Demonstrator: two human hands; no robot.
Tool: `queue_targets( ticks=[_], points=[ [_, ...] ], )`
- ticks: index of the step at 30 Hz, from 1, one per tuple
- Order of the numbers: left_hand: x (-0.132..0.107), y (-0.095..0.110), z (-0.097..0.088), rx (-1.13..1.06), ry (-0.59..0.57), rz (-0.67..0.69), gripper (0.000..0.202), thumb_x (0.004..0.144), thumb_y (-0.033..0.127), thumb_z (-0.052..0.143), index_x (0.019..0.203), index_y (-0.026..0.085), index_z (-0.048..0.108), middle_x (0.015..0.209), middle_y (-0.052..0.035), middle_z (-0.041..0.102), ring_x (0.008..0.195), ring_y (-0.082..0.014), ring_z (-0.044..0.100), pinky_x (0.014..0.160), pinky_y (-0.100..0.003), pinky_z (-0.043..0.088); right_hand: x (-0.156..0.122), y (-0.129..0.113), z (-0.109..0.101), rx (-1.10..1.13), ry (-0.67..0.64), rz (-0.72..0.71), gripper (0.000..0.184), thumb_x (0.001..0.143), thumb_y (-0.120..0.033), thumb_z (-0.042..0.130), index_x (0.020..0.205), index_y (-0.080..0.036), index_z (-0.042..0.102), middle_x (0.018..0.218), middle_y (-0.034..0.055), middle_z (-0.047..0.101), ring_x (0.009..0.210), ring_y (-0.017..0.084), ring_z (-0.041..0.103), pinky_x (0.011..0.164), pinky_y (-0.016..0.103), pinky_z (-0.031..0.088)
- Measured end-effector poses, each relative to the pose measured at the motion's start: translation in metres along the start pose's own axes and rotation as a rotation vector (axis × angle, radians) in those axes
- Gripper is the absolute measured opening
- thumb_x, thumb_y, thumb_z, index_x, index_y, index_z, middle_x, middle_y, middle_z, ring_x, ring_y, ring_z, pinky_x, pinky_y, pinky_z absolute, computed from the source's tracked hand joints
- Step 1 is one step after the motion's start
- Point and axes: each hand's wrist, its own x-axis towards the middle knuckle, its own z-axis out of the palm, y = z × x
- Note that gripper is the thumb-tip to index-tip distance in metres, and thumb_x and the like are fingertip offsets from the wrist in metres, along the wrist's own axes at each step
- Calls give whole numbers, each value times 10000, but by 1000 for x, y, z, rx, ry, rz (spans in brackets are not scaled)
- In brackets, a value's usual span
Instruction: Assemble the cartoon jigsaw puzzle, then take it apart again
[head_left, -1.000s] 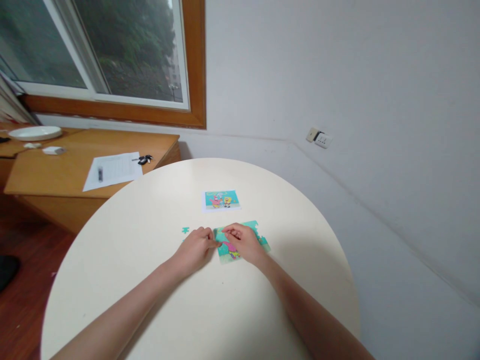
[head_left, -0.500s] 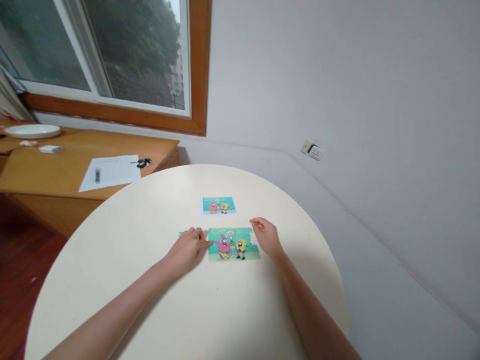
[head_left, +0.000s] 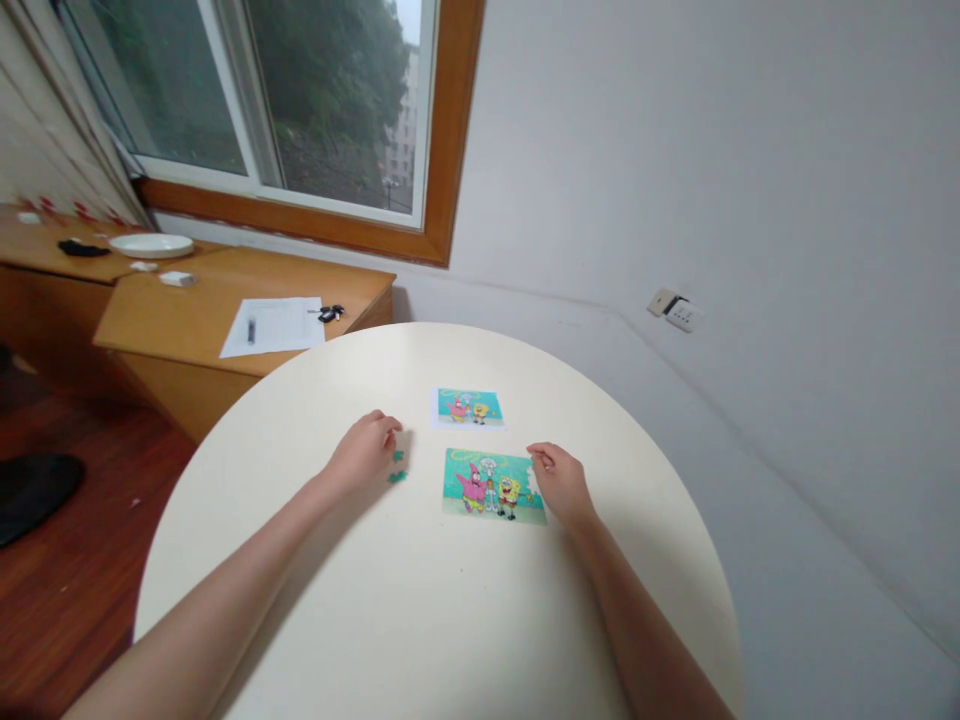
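Puzzle (head_left: 487,487) between hands (head_left: 363,452) (head_left: 566,487), right edge gapped; loose pieces (head_left: 397,478) beside left hand.

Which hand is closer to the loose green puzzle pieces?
Left. The left hand is right beside the loose green puzzle pieces; the right hand is across the puzzle, at its right edge.

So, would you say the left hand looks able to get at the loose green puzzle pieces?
Most likely yes: the left hand is right beside the loose green pieces on the table, nothing visible lies between, and the right hand is off at the puzzle's far edge.
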Motion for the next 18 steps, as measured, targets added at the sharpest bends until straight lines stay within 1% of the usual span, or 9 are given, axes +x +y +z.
queue_targets(
  ticks=[1,3,4,6,8,9,11,14,18],
  points=[
    [2,-3,-3,10,-27,-31,313,768,111,437,993,108,655,977,-133,626,899,-237,599,835,-333,437,0,0,0,-8,-1,-6,281,751,-229,393,828,-182,659,861,69,700,752,183,637,738,322,492],
    [3,-7,-8,8,-102,-71,306,773,217,504,1025,108,639,998,-132,628,893,-239,604,821,-326,446,0,1,1,-20,-8,-20,276,747,-215,397,829,-185,659,859,64,699,755,177,637,743,315,493],
    [4,-9,-9,-4,-149,-79,348,754,290,554,1041,110,629,1012,-131,627,885,-241,606,807,-321,453,0,1,1,-22,-11,-25,274,747,-210,399,830,-187,659,859,60,699,756,173,637,745,312,494],
    [3,-10,-10,-33,-224,-77,507,671,423,645,1069,112,612,1029,-129,620,873,-244,605,779,-309,464,0,1,0,-24,-17,-25,272,749,-201,401,833,-190,660,861,56,699,755,170,637,744,310,496],
    [1,-10,-9,-38,-264,-50,610,581,471,703,1069,118,607,1034,-126,611,881,-247,600,781,-302,464,0,1,0,-28,-26,-17,274,750,-191,404,840,-188,662,865,57,698,753,171,637,745,313,497],
    [-1,-9,-9,-32,-275,-33,618,553,460,720,1060,124,610,1033,-123,607,886,-247,597,789,-299,461,0,1,0,-32,-32,-14,276,749,-187,405,845,-187,663,866,58,697,751,171,636,747,315,497],
    [-3,-8,-8,-13,-294,-11,572,541,404,725,1034,136,615,1023,-113,602,879,-239,593,795,-293,455,0,0,0,-40,-43,-14,281,745,-176,406,853,-188,665,866,57,696,750,170,635,752,316,495],
    [-4,-4,-8,5,-316,-19,455,589,325,674,1002,144,615,990,-98,599,841,-218,589,761,-278,451,0,0,0,-48,-44,-21,284,743,-169,405,853,-189,666,868,54,696,750,167,630,745,311,491],
    [-4,1,-11,21,-346,-51,332,619,268,620,930,151,621,951,-83,598,796,-197,579,700,-258,439,-1,-1,-1,-48,-43,-21,278,748,-180,407,851,-189,665,863,52,695,735,163,625,730,304,490]
  ],
)
